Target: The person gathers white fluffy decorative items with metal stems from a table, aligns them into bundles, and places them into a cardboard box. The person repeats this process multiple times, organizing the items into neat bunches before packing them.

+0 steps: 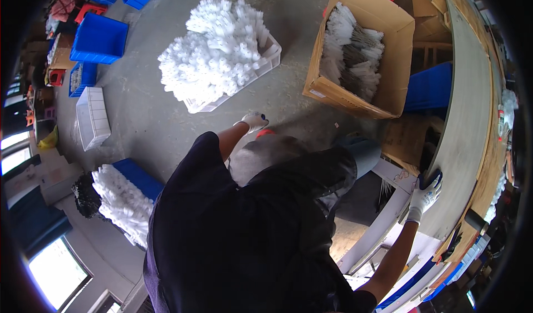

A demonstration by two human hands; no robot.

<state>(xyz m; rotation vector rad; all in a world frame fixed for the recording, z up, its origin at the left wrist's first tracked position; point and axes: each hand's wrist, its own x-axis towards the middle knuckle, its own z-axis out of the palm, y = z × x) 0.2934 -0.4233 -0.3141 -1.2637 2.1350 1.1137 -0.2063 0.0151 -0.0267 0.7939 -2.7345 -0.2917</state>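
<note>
My left hand (255, 122), in a white glove with dark fingertips, hangs over the floor beside my knee. Its fingers look loosely extended and hold nothing that I can see. Just beyond it stands a white crate (272, 54) heaped with bundles of white, translucent, thin plastic pieces (214, 49); hand and crate are apart. A small red thing (265, 132) shows right by that hand, mostly hidden. My right hand (425, 195), gloved alike, rests on the near part of the long grey bench (463, 96), with thumb and fingers spread.
An open cardboard box (355, 103) with white and grey bundles stands ahead on the right, a blue bin (427, 88) beside it. At left are blue crates (100, 38), a white crate (93, 118) and another white heap (121, 202). Tools (452, 246) lie along the bench.
</note>
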